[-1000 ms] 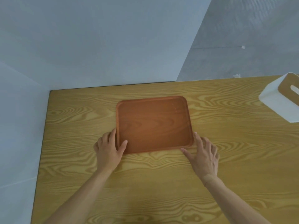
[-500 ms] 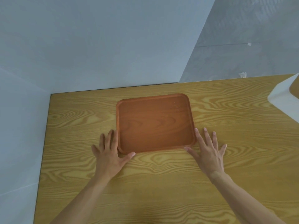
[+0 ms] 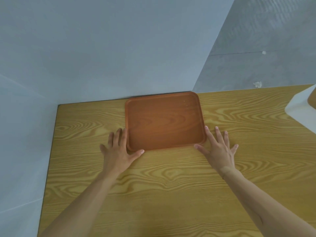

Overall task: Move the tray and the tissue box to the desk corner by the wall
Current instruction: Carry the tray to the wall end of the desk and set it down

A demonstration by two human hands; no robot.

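A reddish-brown wooden tray (image 3: pixel 164 122) lies flat on the desk with its far edge against the wall. My left hand (image 3: pixel 118 151) rests flat on the desk, fingers spread, touching the tray's near-left corner. My right hand (image 3: pixel 218 147) lies flat and spread at the tray's near-right corner. Neither hand grips anything. The white tissue box (image 3: pixel 301 106) with a wooden top sits at the right edge of the view, mostly cut off.
The light wooden desk (image 3: pixel 171 185) meets a pale grey wall (image 3: pixel 102 57) at its far edge, and its left edge runs beside another wall. Grey floor (image 3: pixel 265 48) shows beyond the desk at upper right.
The tray has slid away from me until its far edge meets the wall. Both hands went forward with it, fingers spreading flat. The tissue box has shifted toward the right edge of the view.
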